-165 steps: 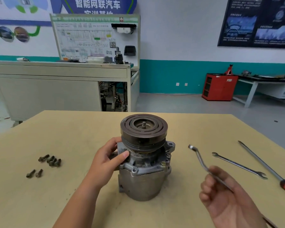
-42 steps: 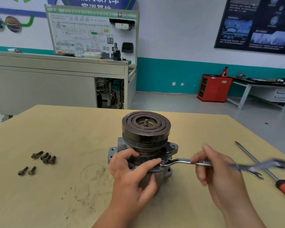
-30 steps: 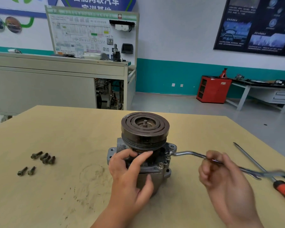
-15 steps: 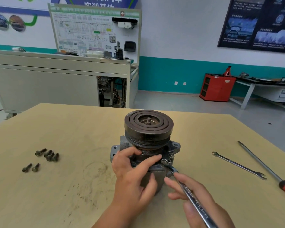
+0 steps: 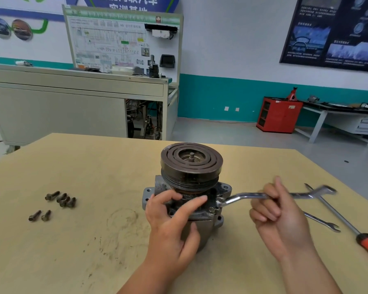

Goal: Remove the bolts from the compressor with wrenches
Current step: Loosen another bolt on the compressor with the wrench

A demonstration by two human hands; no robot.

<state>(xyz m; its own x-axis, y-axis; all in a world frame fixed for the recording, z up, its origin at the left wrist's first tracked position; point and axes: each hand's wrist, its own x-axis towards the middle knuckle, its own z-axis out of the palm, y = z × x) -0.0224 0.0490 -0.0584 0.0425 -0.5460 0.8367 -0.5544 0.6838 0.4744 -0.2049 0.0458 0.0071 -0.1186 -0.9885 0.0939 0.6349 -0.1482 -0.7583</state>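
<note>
my left hand [image 5: 170, 215] grips the compressor [image 5: 191, 164], right hand [image 5: 278, 215] loosely curls round the wrench [image 5: 240, 197]; i fear it slips off mid-turn

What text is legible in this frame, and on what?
"智能网联汽车", top cropped: blue wall banner.
"实训基地", likely, lower part hidden: same banner.
"HV": white training board.
Too small or blurred: dark poster, the board's small print, any marking on the wrench.

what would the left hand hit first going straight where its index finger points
Probably the ring end of the silver offset wrench, seated on the grey metal compressor just past the fingertip of the left hand; depth unclear.
</note>
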